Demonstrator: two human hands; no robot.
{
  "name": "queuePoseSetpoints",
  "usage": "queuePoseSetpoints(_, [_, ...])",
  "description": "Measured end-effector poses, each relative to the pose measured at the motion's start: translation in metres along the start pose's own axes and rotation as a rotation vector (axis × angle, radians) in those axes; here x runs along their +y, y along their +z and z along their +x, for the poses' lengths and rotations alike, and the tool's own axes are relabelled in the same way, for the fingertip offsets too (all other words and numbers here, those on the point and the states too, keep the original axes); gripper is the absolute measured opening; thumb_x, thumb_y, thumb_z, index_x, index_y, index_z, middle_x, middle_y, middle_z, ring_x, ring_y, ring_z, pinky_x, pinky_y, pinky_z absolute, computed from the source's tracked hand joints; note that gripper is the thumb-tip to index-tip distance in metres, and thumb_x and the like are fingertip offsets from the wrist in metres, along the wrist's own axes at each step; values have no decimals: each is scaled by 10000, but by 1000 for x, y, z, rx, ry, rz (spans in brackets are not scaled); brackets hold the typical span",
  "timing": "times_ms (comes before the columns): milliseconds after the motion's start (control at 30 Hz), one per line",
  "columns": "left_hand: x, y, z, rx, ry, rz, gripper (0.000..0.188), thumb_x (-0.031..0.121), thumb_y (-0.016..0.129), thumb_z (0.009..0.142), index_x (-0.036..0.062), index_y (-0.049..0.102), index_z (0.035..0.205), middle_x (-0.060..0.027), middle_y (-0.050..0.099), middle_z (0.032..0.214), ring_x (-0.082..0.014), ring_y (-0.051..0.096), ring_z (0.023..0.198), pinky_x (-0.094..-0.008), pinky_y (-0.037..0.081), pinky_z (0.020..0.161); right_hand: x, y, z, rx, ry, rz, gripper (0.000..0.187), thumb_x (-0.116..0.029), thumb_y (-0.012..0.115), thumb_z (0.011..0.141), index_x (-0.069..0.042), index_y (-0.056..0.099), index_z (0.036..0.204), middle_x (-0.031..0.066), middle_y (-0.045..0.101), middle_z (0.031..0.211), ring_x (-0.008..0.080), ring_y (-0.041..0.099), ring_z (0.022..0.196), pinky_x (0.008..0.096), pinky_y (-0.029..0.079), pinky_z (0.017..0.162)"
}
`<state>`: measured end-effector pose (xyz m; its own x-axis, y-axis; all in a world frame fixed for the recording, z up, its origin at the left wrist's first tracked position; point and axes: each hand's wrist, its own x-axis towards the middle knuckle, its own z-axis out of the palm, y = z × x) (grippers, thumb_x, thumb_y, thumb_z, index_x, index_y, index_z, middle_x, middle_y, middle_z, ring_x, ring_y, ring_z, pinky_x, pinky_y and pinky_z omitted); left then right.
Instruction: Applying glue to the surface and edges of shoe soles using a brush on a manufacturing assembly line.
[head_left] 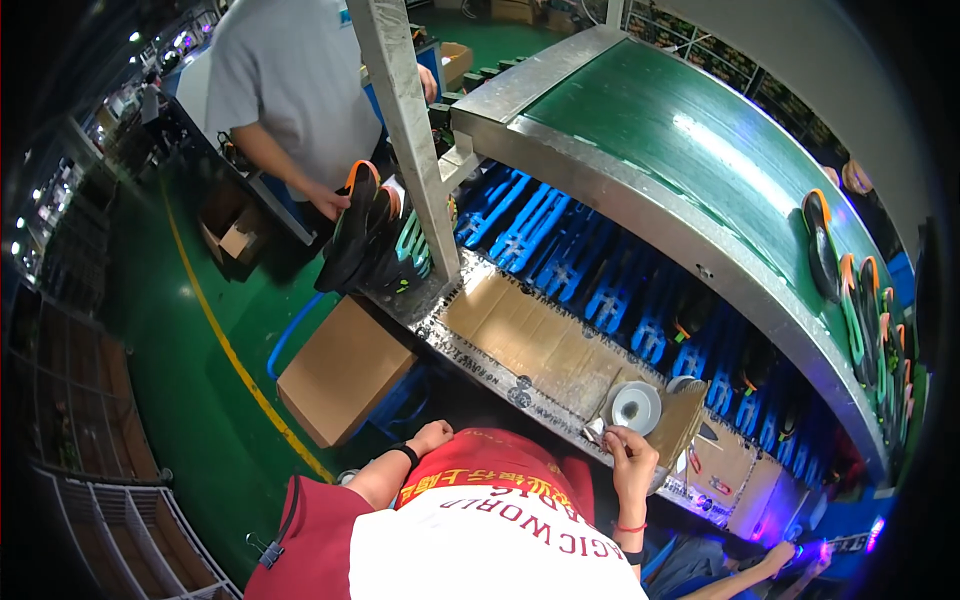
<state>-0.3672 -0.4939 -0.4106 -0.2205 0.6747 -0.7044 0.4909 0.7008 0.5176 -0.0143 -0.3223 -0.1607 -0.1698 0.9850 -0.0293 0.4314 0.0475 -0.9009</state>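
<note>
The right hand (632, 450) is pinched beside a white bowl (651, 407); the left hand (431, 437) half curls. What they hold, I cannot tell.

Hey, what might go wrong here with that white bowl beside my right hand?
The white bowl sits close to your right hand and near the workbench edge, so a careless bump might tip it. Above, a black shoe with orange trim stands near the side of the green conveyor belt and could perhaps topple off.
</note>
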Motion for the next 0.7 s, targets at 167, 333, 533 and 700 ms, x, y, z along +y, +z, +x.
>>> queuePoseSetpoints(167, [5, -9, 2, 83, -5, -266, 245, 230, 566, 907, 27, 650, 1016, -97, 675, 857, -188, 653, 747, -309, 530, 692, 2, 3, 0, -5, -24, -25, 84, -11, 673, 852, 24, 721, 912, 68, 695, 759, 94, 633, 647, 233, 481, 591])
queuePoseSetpoints(333, [31, -74, 28, 459, 36, -1191, 551, 546, 363, 1007, 80, 594, 826, 11, 524, 605, -100, 521, 507, -229, 386, 431, 0, 7, 2, -21, 5, -21, 79, -11, 679, 842, 14, 720, 905, 84, 703, 787, 117, 646, 659, 247, 492, 607])
queuePoseSetpoints(533, [75, -219, 56, 731, 206, -1679, 1152, 759, 532, 803, 27, 24, 1534, -161, 63, 1605, -344, 151, 1467, -506, 175, 1169, -14, 17, 6, -67, 9, -37, 76, -13, 685, 832, 6, 716, 898, 105, 706, 811, 153, 666, 682, 265, 508, 633])
queuePoseSetpoints(700, [97, -281, 73, 397, 160, -1838, 940, 574, 665, 820, 23, 265, 1468, -167, 326, 1504, -412, 298, 1375, -635, 200, 1121, -26, 26, 5, -80, -35, -75, 81, -4, 686, 817, 7, 711, 893, 117, 703, 814, 195, 680, 702, 285, 521, 651])
